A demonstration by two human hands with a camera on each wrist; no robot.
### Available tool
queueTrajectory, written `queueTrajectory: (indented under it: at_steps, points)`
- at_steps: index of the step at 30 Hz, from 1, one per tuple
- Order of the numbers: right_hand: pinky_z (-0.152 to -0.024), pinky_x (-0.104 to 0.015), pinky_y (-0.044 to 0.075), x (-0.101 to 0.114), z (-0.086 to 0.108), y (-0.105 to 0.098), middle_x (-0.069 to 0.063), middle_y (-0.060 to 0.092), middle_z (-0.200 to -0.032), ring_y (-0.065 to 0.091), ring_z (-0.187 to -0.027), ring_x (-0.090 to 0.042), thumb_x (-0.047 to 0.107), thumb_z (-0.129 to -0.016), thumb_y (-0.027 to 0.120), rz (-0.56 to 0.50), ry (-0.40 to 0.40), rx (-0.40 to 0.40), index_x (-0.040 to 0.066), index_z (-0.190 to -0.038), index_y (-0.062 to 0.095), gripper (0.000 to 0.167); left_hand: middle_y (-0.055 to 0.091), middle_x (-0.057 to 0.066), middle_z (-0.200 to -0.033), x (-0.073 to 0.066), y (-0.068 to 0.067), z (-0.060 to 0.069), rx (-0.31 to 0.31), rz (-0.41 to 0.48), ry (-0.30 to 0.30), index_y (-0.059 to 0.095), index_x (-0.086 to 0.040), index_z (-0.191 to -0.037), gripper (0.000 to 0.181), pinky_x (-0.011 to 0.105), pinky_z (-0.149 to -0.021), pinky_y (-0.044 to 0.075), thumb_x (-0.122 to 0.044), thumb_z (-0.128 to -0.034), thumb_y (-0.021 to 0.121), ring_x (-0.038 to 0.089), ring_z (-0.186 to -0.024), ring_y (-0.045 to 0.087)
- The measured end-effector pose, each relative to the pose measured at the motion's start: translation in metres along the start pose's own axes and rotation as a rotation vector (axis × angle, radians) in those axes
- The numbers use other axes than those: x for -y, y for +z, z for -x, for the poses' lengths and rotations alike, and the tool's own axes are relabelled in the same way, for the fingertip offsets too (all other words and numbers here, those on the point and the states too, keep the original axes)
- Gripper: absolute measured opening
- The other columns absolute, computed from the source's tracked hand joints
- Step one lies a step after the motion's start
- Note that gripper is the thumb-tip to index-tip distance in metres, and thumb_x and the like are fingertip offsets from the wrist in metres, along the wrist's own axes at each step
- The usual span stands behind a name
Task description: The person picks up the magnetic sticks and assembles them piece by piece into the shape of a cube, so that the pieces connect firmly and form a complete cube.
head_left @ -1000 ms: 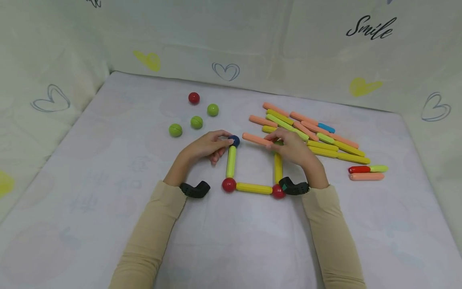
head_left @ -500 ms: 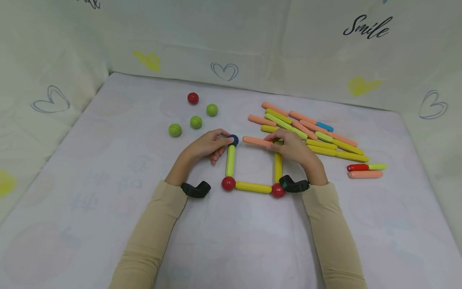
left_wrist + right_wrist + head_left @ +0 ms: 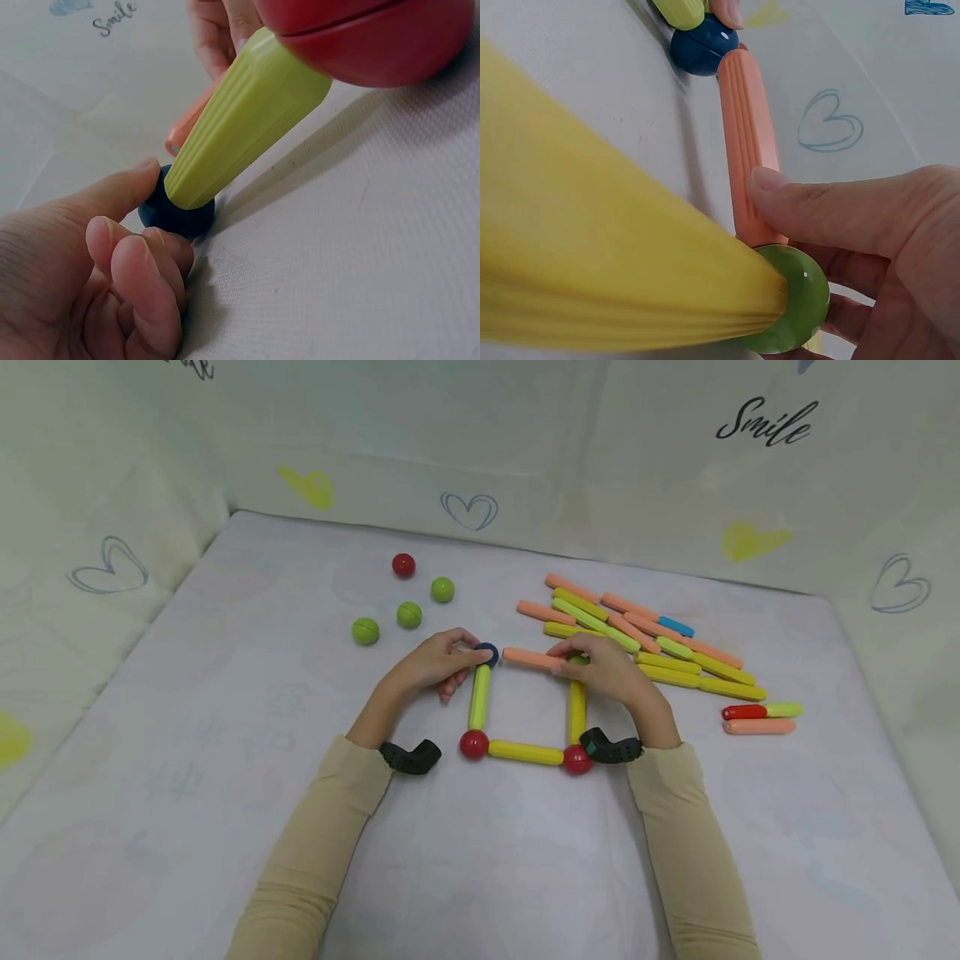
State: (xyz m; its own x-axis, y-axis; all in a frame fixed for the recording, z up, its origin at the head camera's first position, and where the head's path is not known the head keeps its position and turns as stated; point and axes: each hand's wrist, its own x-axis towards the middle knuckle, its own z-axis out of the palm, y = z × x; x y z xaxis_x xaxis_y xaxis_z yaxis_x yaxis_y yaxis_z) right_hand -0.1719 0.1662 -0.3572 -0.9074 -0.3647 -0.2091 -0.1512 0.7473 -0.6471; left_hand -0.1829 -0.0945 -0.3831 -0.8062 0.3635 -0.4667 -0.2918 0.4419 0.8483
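My left hand point(image 3: 438, 662) pinches a dark blue ball point(image 3: 701, 49) between thumb and fingers. A lime-yellow stick point(image 3: 479, 699) joins that ball to a red ball point(image 3: 474, 744). From there a yellow stick point(image 3: 525, 752) leads to a second red ball point(image 3: 577, 762), where another yellow stick point(image 3: 577, 714) runs up to a green ball point(image 3: 806, 300). With thumb and fingers, my right hand point(image 3: 607, 667) grips an orange stick point(image 3: 527, 658). One end of it meets the green ball; the other points at the blue ball, a narrow gap between them in the head view.
Beyond my right hand lies a pile of orange, yellow and lime sticks point(image 3: 671, 677), one tipped blue. A red-and-lime stick point(image 3: 745, 712) and an orange stick point(image 3: 759, 727) lie farther right. Several loose balls, one red point(image 3: 403, 566), the others green point(image 3: 408, 615), are at back left.
The free left end of the orange stick has dropped, bringing it roughly level with the blue ball. My left hand keeps its pinch on the blue ball, nearly unmoved.
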Motion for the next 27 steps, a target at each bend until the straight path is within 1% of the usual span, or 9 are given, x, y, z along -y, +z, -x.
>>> queueTrajectory:
  at_steps: [4, 6, 11, 15, 20, 23, 27]
  points:
    - [-0.088, -0.039, 0.041, 0.000, 0.000, 0.002, -0.010, 0.061, -0.118, 0.050, -0.100, -0.025, 0.019, -0.091, 0.060, -0.004, -0.014, -0.004, 0.007, -0.114, 0.064, 0.026, 0.046, 0.001, -0.054, 0.000, 0.001, -0.002, -0.007, -0.007, -0.001, 0.045, -0.013, -0.119, 0.041, 0.022, -0.041, 0.042, -0.038, -0.0896, 0.060, 0.012, -0.038, 0.043]
    - [-0.088, -0.039, 0.042, 0.000, 0.000, 0.003, -0.011, 0.062, -0.113, 0.050, -0.098, -0.025, 0.017, -0.092, 0.059, 0.001, -0.022, -0.005, 0.006, -0.113, 0.063, 0.025, 0.046, 0.001, -0.054, 0.000, 0.001, -0.002, -0.006, -0.009, 0.000, 0.045, -0.013, -0.119, 0.041, 0.022, -0.041, 0.042, -0.038, -0.0896, 0.060, 0.012, -0.038, 0.043]
    - [-0.087, -0.039, 0.044, 0.001, 0.001, 0.004, -0.012, 0.061, -0.111, 0.051, -0.098, -0.025, 0.017, -0.092, 0.059, 0.008, -0.011, -0.001, 0.005, -0.114, 0.062, 0.025, 0.047, 0.000, -0.054, 0.001, 0.001, -0.002, -0.004, -0.010, 0.001, 0.045, -0.013, -0.119, 0.041, 0.022, -0.042, 0.042, -0.038, -0.0898, 0.060, 0.012, -0.038, 0.043]
    - [-0.089, -0.040, 0.043, 0.001, 0.002, 0.003, -0.012, 0.060, -0.115, 0.050, -0.100, -0.025, 0.018, -0.093, 0.057, -0.018, -0.007, 0.015, 0.006, -0.116, 0.062, 0.026, 0.047, 0.000, -0.053, 0.000, 0.001, -0.001, -0.004, 0.001, 0.001, 0.045, -0.012, -0.119, 0.040, 0.022, -0.042, 0.042, -0.036, -0.0903, 0.059, 0.012, -0.038, 0.043]
    - [-0.098, -0.046, 0.040, -0.004, 0.004, -0.003, -0.012, 0.057, -0.123, 0.049, -0.110, -0.027, 0.017, -0.093, 0.056, -0.056, -0.012, 0.048, 0.006, -0.119, 0.059, 0.028, 0.048, 0.000, -0.054, 0.000, 0.000, 0.000, -0.014, 0.014, 0.001, 0.045, -0.011, -0.117, 0.039, 0.023, -0.043, 0.044, -0.036, -0.0903, 0.059, 0.012, -0.038, 0.043]
    - [-0.098, -0.048, 0.039, -0.007, 0.006, -0.006, -0.012, 0.056, -0.124, 0.048, -0.113, -0.029, 0.018, -0.093, 0.057, -0.060, 0.001, 0.072, 0.007, -0.120, 0.058, 0.030, 0.048, 0.000, -0.055, 0.000, 0.001, 0.001, -0.016, 0.019, 0.000, 0.045, -0.011, -0.116, 0.039, 0.023, -0.044, 0.045, -0.036, -0.0902, 0.060, 0.011, -0.038, 0.044]
    - [-0.097, -0.048, 0.039, -0.009, 0.007, -0.007, -0.013, 0.054, -0.126, 0.047, -0.114, -0.030, 0.020, -0.093, 0.057, -0.067, 0.002, 0.075, 0.007, -0.121, 0.058, 0.031, 0.049, 0.001, -0.056, 0.000, 0.001, 0.001, -0.024, 0.024, 0.007, 0.045, -0.011, -0.117, 0.040, 0.023, -0.043, 0.045, -0.036, -0.0902, 0.059, 0.012, -0.038, 0.044]
